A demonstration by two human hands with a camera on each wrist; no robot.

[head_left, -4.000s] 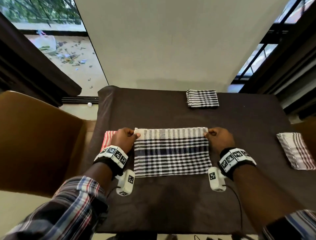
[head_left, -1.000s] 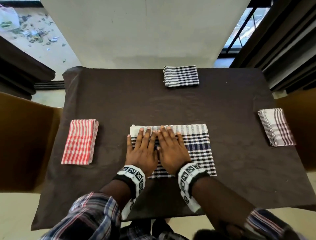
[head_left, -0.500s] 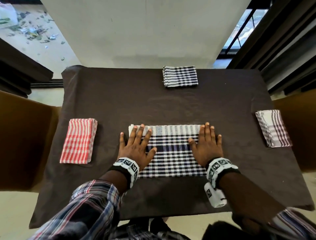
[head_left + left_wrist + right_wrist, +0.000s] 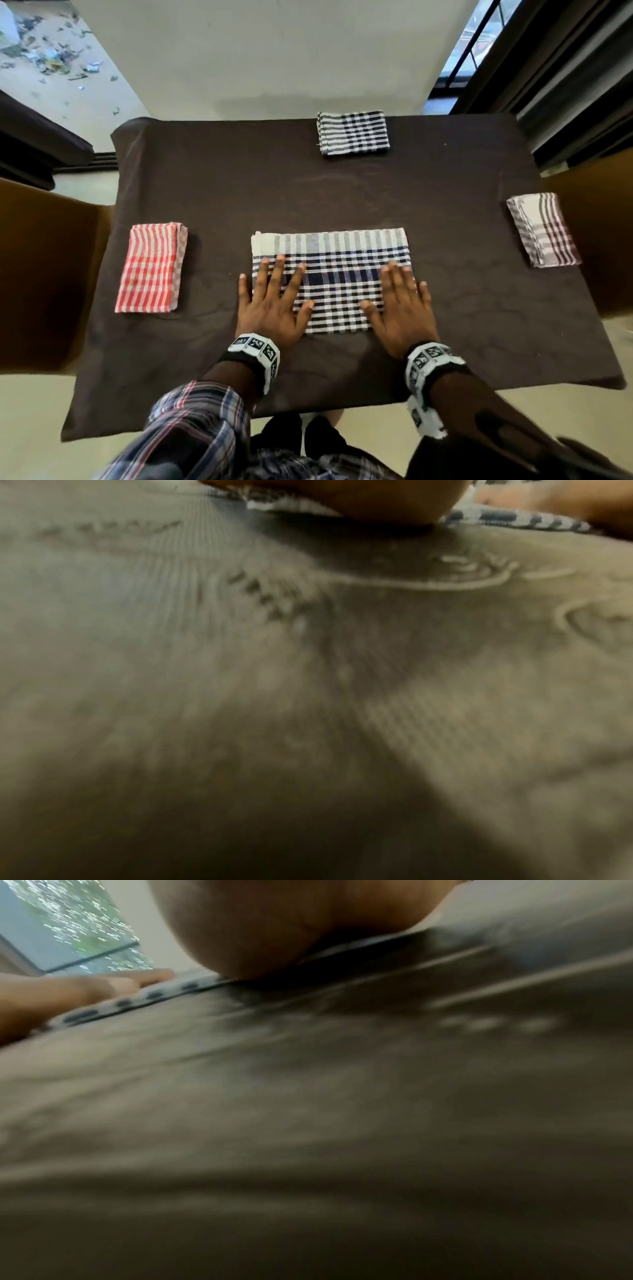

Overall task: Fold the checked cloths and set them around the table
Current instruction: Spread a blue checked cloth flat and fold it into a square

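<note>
A blue-and-white checked cloth (image 4: 337, 274), folded into a wide rectangle, lies flat near the front middle of the table. My left hand (image 4: 270, 301) presses flat on its left end, fingers straight and spread. On the right end my right hand (image 4: 399, 301) lies flat in the same way. The wrist views show only the heels of my left hand (image 4: 377, 501) and right hand (image 4: 274, 923) on the cloth's edge (image 4: 514, 520). Three folded cloths lie around the table: a red checked one (image 4: 152, 267) at left, a dark checked one (image 4: 352, 133) at the far edge, a pale striped one (image 4: 543, 229) at right.
A dark brown tablecloth (image 4: 308, 192) covers the table. Brown chairs stand at the left (image 4: 41, 267) and at the right (image 4: 603, 222). A white wall rises behind the table, with windows at both sides.
My hands slid apart from the cloth's middle to its two ends and then a little toward me. The cloth stays flat in the same place.
</note>
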